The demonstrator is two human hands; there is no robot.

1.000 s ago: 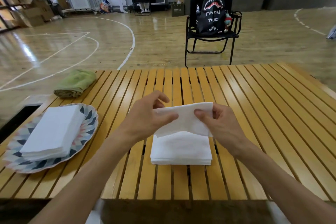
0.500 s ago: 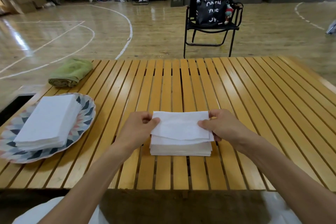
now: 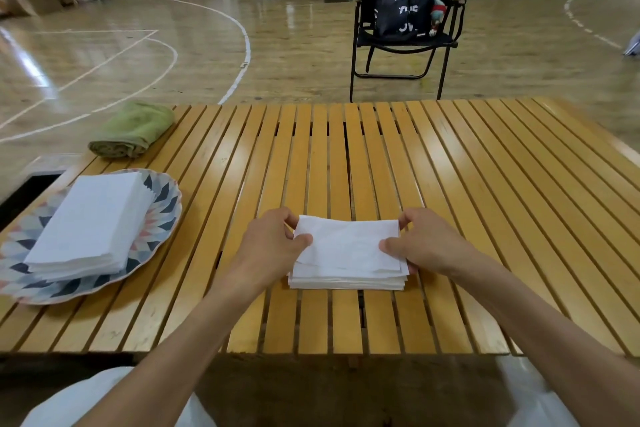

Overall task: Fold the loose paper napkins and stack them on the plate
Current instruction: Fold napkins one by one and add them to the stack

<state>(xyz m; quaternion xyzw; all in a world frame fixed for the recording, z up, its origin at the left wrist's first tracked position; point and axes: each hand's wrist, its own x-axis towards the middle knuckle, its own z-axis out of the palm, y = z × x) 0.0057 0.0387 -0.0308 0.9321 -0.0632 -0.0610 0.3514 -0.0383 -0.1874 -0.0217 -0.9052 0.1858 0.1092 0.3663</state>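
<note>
Head view: the left hand [image 3: 273, 246] and right hand [image 3: 426, 243] each pinch an end of a folded napkin [image 3: 346, 246], their grip closed on it, atop the loose pile [image 3: 346, 281] on the table [image 3: 485, 201]. Left, a plate [image 3: 162, 208] carries the folded stack [image 3: 90, 222].

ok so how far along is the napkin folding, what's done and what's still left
Done: a pile of folded napkins already sits on the patterned plate. In hand: the left hand and right hand pinch the ends of one folded napkin, low over the loose stack on the table. Left: move that napkin onto the plate, then fold the several remaining in the stack. Roughly midway.
</note>
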